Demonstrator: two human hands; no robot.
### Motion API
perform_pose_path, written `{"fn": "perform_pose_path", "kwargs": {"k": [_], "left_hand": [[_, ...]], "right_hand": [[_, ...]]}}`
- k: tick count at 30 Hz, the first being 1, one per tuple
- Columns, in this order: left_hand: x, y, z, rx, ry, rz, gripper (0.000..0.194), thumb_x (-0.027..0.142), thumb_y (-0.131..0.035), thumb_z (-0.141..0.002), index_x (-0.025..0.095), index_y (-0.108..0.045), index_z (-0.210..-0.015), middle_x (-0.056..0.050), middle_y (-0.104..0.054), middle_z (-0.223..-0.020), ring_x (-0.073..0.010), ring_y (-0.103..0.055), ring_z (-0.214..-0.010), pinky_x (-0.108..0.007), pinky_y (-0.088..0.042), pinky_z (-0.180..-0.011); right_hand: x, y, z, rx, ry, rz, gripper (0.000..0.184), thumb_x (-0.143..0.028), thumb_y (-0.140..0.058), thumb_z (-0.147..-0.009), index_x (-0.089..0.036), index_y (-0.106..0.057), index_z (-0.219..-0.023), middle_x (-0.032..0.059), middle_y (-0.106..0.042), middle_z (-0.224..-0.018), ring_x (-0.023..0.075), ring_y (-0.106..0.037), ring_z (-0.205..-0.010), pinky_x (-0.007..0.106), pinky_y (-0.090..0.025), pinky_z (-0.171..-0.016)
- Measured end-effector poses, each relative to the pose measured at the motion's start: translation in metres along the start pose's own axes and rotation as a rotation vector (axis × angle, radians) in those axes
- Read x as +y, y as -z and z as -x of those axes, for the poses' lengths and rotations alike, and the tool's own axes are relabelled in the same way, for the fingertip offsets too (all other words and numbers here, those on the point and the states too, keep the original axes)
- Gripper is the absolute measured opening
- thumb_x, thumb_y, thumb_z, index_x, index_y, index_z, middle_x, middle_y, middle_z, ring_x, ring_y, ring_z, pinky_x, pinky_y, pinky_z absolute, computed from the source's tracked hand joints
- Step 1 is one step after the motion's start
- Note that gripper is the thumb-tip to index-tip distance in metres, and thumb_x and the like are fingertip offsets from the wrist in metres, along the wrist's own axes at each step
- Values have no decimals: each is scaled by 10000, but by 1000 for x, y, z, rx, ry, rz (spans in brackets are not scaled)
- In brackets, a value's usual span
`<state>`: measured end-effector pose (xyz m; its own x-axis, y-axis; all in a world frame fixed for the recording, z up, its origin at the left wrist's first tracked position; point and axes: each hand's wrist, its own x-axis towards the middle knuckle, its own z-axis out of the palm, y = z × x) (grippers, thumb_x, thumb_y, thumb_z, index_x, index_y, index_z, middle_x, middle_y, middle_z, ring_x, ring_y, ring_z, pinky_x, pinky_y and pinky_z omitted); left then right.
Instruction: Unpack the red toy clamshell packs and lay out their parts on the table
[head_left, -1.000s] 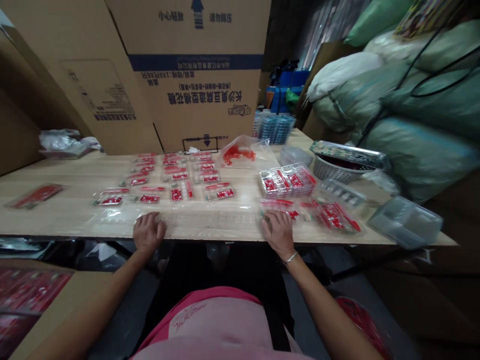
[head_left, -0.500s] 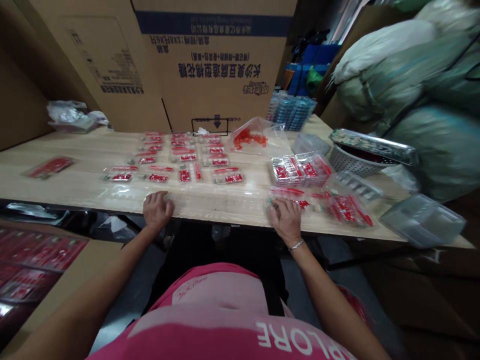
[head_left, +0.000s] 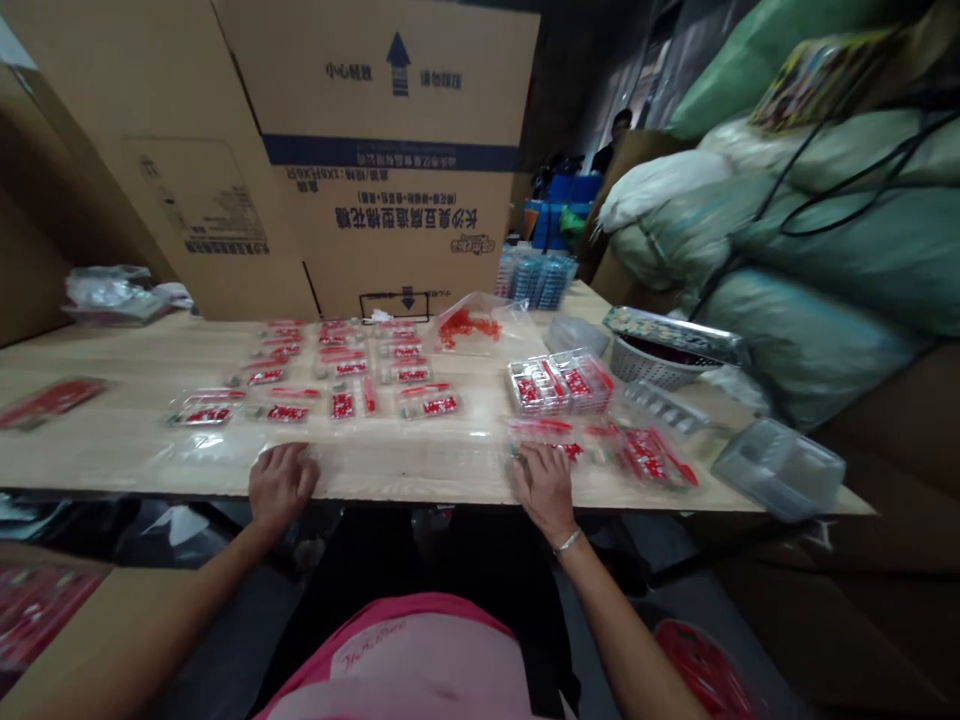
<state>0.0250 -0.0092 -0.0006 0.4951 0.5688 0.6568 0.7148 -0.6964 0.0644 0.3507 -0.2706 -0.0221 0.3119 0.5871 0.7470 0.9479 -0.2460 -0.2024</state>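
Straight ahead of you, a large printed cardboard carton (head_left: 390,210) stands at the far edge, with a bundle of clear plastic (head_left: 112,295) off to its left. To your right, green-grey sacks (head_left: 825,240) and a white sack (head_left: 660,190) pile high behind a perforated plastic basket (head_left: 637,365), while another person (head_left: 619,135) stands far back beyond blue crates (head_left: 562,195).

Large cardboard cartons (head_left: 390,170), bulging green sacks (head_left: 817,240), dim storeroom (head_left: 570,100).

Head-worn view facing forward and down across wooden table (head_left: 112,445), close above left hand (head_left: 282,487) and right hand (head_left: 544,490)
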Motion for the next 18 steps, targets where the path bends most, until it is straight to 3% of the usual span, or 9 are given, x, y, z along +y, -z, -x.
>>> {"fn": "perform_pose_path", "kwargs": {"k": [7,11,14,18], "left_hand": [[-8,-10,4,82,-45,-48,316,318,-411,-862,133,-635,-987,-116,-678,-954,-275,-567,-944,-373,-404,-843],[-9,-11,7,105,-41,-47,306,305,-423,-860,135,-645,-986,-115,-673,-911,-276,-568,-911,-376,-406,-812],[-9,-11,6,150,-63,-38,287,306,-451,-865,131,-637,-996,-117,-669,-927,-276,-572,-924,-380,-403,-826],[-16,-14,8,193,-116,-25,263,284,-481,-851,132,-617,-1016,-119,-678,-943,-274,-591,-932,-381,-406,-834]], "right_hand": [[-6,2,-3,36,-8,20,195,-213,-439,-920,-155,-610,-993,119,-636,-1052,254,-530,-1030,434,-360,-917],[-29,-3,-34,-31,37,-142,197,-189,-436,-909,-169,-617,-983,113,-625,-1083,249,-518,-1077,439,-377,-939],[-44,-29,-80,-188,-21,-309,198,-191,-454,-885,-191,-625,-986,99,-600,-1133,227,-506,-1122,410,-382,-990],[-34,-101,-157,-325,-223,-348,239,-166,-493,-831,-189,-612,-1037,82,-581,-1112,188,-555,-1059,334,-449,-938]]}}
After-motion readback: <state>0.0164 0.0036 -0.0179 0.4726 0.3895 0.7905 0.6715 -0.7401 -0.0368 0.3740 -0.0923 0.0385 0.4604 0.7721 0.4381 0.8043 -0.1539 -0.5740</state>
